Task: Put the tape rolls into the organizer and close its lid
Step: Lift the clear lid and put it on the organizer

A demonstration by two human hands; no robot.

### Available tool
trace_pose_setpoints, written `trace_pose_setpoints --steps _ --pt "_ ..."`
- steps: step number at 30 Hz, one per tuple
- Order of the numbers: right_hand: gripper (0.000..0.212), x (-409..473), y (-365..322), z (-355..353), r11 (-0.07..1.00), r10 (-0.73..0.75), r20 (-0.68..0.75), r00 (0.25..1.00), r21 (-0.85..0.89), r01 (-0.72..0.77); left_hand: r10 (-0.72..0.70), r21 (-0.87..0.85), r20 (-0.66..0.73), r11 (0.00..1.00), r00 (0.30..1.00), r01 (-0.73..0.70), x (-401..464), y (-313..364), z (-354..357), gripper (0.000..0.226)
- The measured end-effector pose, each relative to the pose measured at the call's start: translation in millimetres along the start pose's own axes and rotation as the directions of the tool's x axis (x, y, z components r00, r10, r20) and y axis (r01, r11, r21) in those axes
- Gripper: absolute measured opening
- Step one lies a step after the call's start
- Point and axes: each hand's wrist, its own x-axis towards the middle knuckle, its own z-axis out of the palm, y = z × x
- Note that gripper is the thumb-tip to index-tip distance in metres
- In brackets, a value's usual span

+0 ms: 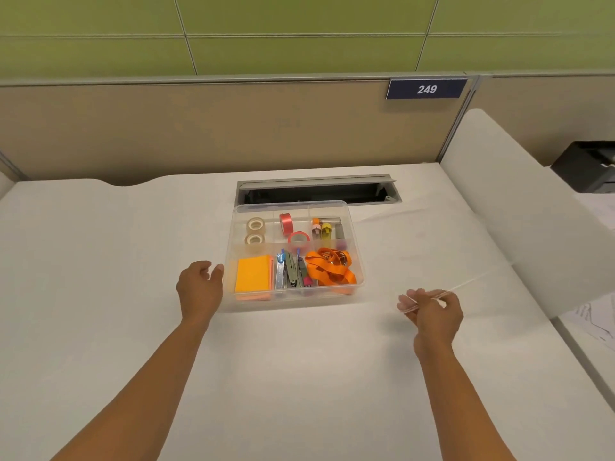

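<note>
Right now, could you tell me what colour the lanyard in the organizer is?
Orange lanyard, seen in the head view.

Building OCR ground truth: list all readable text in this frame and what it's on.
"249": white digits on the dark blue sign on the partition.
Papers at the right edge: print too small to read.
Items in the organizer: no legible labels.

1. I see a clear, glossy plastic organizer (356, 234).
2. The lid (499, 271) I hold looks translucent, smooth plastic.
3. The desk (100, 261) looks matt white.
4. The red tape rolls (285, 224) look glossy.
</note>
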Motion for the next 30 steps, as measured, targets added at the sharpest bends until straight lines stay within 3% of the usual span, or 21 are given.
trace_pose_setpoints --steps 2,4,6,8,10,13,15,17,20,22,24,27,30 --pt "0.017 1 -2 6 0.978 -0.165 -0.003 0.986 -0.132 0.163 0.048 -0.047 -0.061 0.998 0.997 -0.051 -2 5 -3 0.034" --pt "0.019 2 -5 13 0.886 -0.36 0.03 0.933 -0.304 0.351 0.081 -0.08 -0.101 0.993 0.992 -0.09 -4 11 -7 0.03" --pt "0.02 4 -9 20 0.67 -0.585 0.097 0.805 -0.5 0.548 0.098 -0.101 -0.114 0.989 0.989 -0.11 -5 18 -10 0.027" --pt "0.017 4 -15 27 0.408 -0.753 0.213 0.623 -0.591 0.696 0.11 -0.107 -0.1 0.987 0.989 -0.12 -6 24 -13 0.028" --pt "0.013 3 -19 35 0.245 -0.821 0.311 0.478 -0.564 0.789 0.109 -0.122 -0.057 0.986 0.992 -0.116 -7 30 -17 0.034" --pt "0.011 3 -20 42 0.093 -0.86 0.431 0.275 -0.398 0.913 0.074 -0.21 0.062 0.976 0.995 -0.059 -6 38 -23 0.053" --pt "0.017 1 -18 47 -0.003 -0.862 0.485 0.15 -0.3 0.954 -0.005 -0.347 0.154 0.936 0.988 0.059 0 40 -31 0.066" --pt "0.019 1 -14 50 -0.059 -0.837 0.54 0.085 -0.243 0.968 -0.085 -0.544 0.326 0.797 0.942 0.26 9 35 -44 0.084" --pt "0.017 3 -6 49 -0.07 -0.745 0.664 0.062 -0.171 0.983 -0.056 -0.654 0.536 0.603 0.842 0.457 20 15 -65 0.093" --pt "0.014 2 0 49 -0.05 -0.701 0.711 0.06 -0.133 0.99 -0.044 -0.653 0.577 0.574 0.815 0.494 23 -1 -73 0.074" --pt "0.027 0 4 51 -0.005 -0.682 0.726 0.089 -0.126 0.992 -0.061 -0.639 0.564 0.599 0.824 0.482 19 -13 -78 0.051" --pt "0.01 -1 6 57 0.082 -0.719 0.658 0.223 -0.239 0.967 -0.081 -0.622 0.532 0.639 0.843 0.453 11 -26 -80 0.033" --pt "0.044 -4 5 64 0.199 -0.705 0.618 0.348 -0.299 0.933 -0.097 -0.641 0.521 0.611 0.848 0.464 3 -31 -78 0.026"
